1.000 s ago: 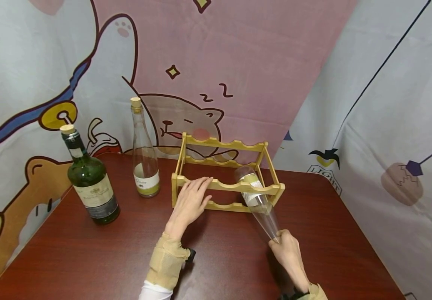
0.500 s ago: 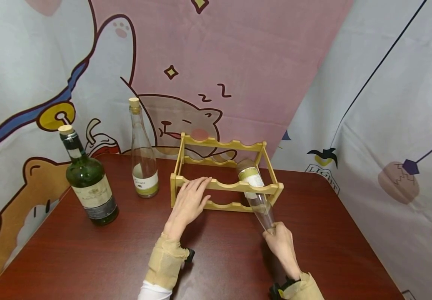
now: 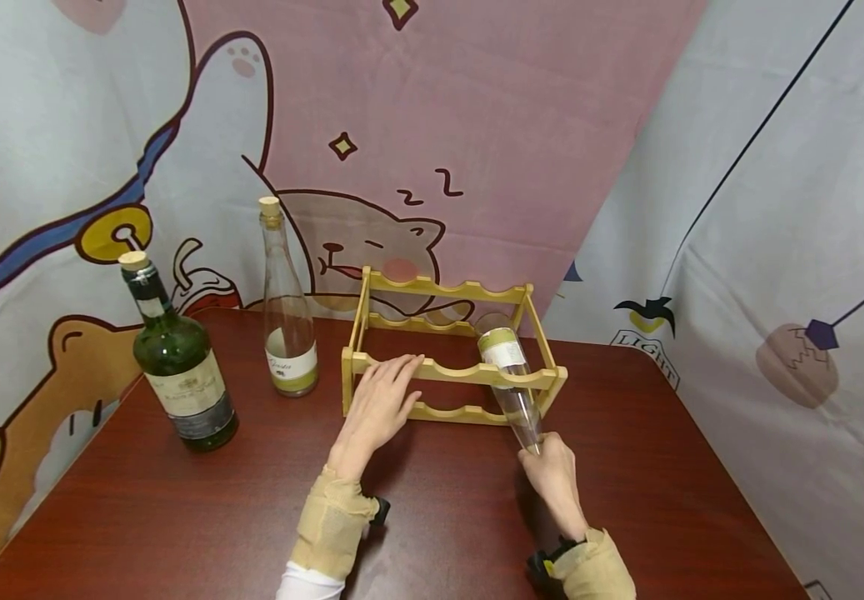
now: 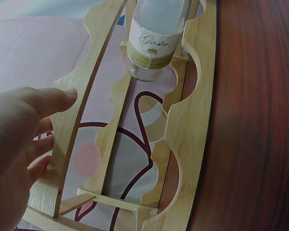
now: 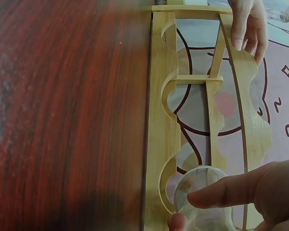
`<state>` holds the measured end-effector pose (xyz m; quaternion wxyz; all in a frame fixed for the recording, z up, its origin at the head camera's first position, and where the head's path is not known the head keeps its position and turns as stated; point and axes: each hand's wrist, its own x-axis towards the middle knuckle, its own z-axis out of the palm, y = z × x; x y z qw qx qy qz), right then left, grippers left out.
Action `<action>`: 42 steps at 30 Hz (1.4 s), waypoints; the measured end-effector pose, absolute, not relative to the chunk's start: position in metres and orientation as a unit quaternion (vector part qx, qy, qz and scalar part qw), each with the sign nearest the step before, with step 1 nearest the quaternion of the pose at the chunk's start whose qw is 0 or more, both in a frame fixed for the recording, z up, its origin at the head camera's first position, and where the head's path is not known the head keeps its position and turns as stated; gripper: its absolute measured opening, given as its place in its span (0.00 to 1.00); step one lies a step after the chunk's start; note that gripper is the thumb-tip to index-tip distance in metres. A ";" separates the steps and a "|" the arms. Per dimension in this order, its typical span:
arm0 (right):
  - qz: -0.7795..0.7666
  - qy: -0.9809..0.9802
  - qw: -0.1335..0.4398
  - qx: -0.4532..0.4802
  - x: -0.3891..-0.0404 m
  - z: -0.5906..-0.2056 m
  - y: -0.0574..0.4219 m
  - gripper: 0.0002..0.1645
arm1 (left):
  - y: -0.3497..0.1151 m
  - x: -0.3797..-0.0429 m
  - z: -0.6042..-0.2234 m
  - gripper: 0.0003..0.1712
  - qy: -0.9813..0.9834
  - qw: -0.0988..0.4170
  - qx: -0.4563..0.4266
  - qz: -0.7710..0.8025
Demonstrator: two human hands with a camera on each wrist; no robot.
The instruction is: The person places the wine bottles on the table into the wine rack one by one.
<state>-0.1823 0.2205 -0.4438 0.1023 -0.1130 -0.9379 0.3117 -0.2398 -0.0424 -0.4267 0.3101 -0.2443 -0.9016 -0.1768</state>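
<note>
A light wooden wine rack (image 3: 450, 372) with scalloped rails stands on the table. My left hand (image 3: 379, 403) holds its upper front rail near the left end; in the left wrist view the thumb lies on one side and the fingers on the other. A clear glass bottle (image 3: 505, 352) with a white and green label slants through the rack's right end, base toward the back, passing beneath the upper front rail. My right hand (image 3: 554, 477) grips its neck in front of the rack. In the right wrist view the fingers partly cover the bottle (image 5: 204, 219).
Left of the rack stands a clear corked bottle (image 3: 292, 350). A green corked bottle (image 3: 187, 379) stands farther left and nearer. The dark red wooden table (image 3: 446, 508) extends before the rack. A cartoon-printed cloth (image 3: 514, 142) hangs behind it.
My right hand has moved forward and slightly left, pushing the bottle deeper into the rack and bringing it more in line with it. The left hand has stayed on the rail.
</note>
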 end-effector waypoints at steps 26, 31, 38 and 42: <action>0.315 -0.933 0.119 -0.127 -0.211 -0.444 0.207 0.09 | -0.043 -0.240 -0.426 0.30 -0.905 0.304 -0.242 -0.175; 0.319 -0.932 0.110 -0.133 -0.215 -0.443 0.205 0.14 | -0.043 -0.239 -0.426 0.30 -0.903 0.308 -0.245 -0.172; 0.323 -0.931 0.107 -0.131 -0.221 -0.444 0.205 0.19 | -0.043 -0.239 -0.427 0.30 -0.904 0.306 -0.243 -0.172; 0.323 -0.930 0.113 -0.135 -0.223 -0.444 0.203 0.19 | -0.043 -0.239 -0.426 0.30 -0.908 0.298 -0.241 -0.169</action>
